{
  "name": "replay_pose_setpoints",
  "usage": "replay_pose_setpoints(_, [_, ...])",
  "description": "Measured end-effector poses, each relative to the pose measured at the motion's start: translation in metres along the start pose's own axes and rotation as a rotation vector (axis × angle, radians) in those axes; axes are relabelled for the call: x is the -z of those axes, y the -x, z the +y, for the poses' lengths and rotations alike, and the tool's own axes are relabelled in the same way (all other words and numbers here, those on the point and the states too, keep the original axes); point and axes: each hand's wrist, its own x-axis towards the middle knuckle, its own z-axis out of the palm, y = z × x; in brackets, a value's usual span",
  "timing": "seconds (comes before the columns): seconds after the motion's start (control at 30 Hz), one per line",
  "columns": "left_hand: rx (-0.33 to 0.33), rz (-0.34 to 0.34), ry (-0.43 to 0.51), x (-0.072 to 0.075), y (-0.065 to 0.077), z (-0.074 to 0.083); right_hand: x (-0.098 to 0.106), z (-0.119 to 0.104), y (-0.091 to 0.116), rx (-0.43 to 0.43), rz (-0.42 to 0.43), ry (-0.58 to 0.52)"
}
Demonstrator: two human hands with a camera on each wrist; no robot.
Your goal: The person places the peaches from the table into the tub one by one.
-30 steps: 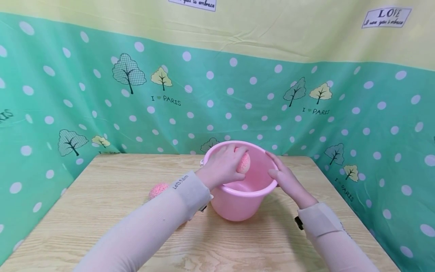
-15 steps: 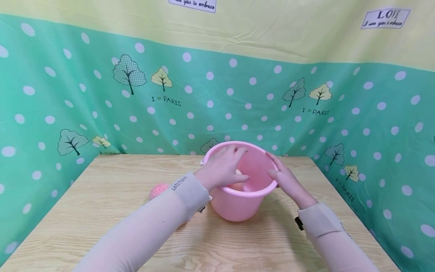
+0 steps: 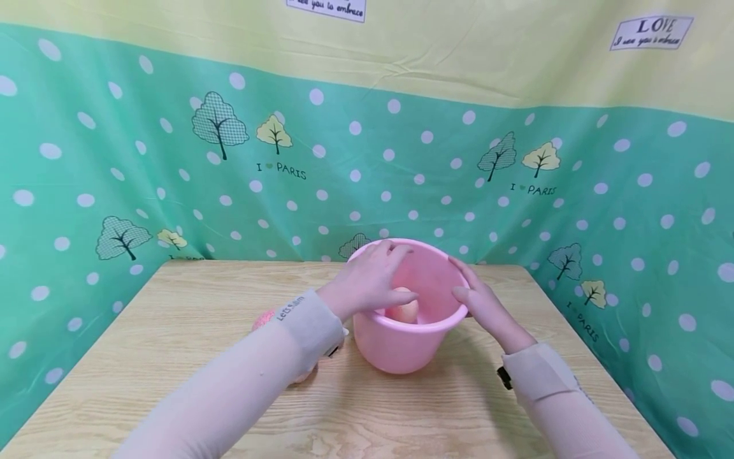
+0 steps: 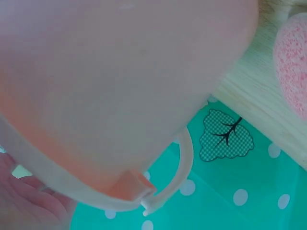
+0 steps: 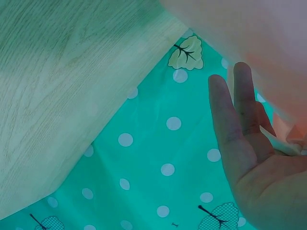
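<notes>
A pink plastic bucket [image 3: 395, 350] stands on the table, its mouth tilted toward me. Inside it rests a toy peach [image 3: 404, 308], cream-pink on the side that shows. My left hand [image 3: 369, 280] hovers over the bucket's left rim with fingers spread and relaxed, holding nothing. At the right rim, my right hand [image 3: 484, 306] holds the bucket, thumb over the inside and fingers along the outer wall. The right wrist view shows those fingers [image 5: 243, 98] nearly straight beside the wall. A second pink-speckled toy peach [image 3: 264, 319] lies left of the bucket, partly behind my left sleeve.
Another rounded peach-coloured thing [image 3: 306, 374] peeks out below my left forearm, mostly hidden. The wooden table [image 3: 189, 319] is backed by a green and yellow patterned cloth [image 3: 355, 153]. The bucket's handle [image 4: 184, 160] hangs at its far side.
My left hand has let go of the toy peach, which has dropped into the bucket. The hand then shifted slightly left and up. My right hand has stayed on the rim.
</notes>
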Motion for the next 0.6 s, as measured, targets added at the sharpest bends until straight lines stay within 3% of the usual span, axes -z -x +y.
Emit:
replay_pose_setpoints(0.27, [0.075, -0.037, 0.026, 0.009, 0.005, -0.002, 0.001, -0.002, 0.001, -0.001, -0.005, 0.0])
replay_pose_setpoints(0.6, [0.046, 0.019, 0.027, 0.017, 0.014, -0.006, 0.001, -0.002, 0.002, 0.008, -0.011, -0.009])
